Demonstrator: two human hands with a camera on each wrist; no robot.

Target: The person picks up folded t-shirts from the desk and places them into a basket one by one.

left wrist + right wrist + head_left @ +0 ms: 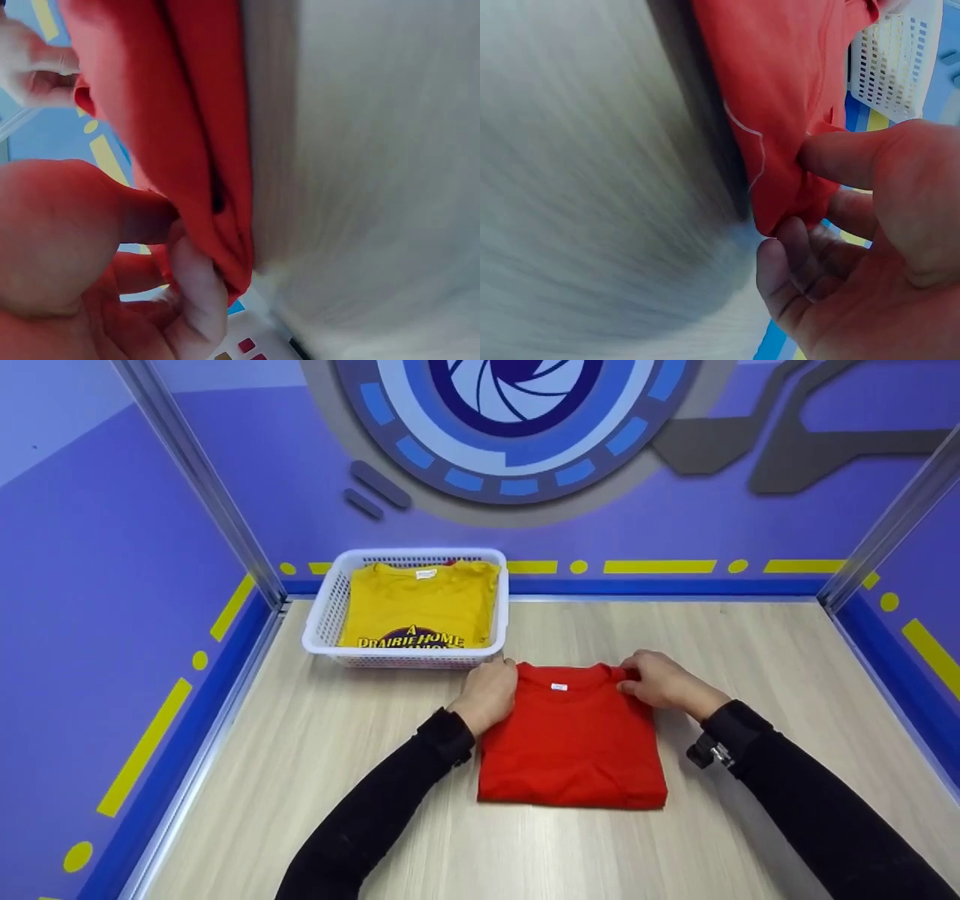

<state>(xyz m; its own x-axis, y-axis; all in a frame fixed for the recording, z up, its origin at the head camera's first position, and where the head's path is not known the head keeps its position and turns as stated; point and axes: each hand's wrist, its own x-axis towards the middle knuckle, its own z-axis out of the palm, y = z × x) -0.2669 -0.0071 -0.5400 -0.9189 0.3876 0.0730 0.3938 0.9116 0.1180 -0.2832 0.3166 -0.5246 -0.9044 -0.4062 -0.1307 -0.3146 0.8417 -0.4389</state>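
A red T-shirt (pixel 570 742), folded into a compact rectangle, lies on the table with its collar and white label toward the back wall. My left hand (pixel 489 694) pinches its far left corner; the left wrist view has thumb and fingers on the folded red layers (pixel 202 150). At the far right corner my right hand (pixel 660 681) pinches the cloth between thumb and fingers. A loose white thread shows on the red fabric (pixel 787 90) in the right wrist view, near those fingers.
A white perforated basket (pixel 319 619) stands at the back left, just beyond my left hand. Inside lies a folded yellow T-shirt (pixel 420 604) with printed lettering, and a bit of red shows behind it. Blue-purple panels (pixel 637 532) wall the wooden table (pixel 360 720) at the back and sides.
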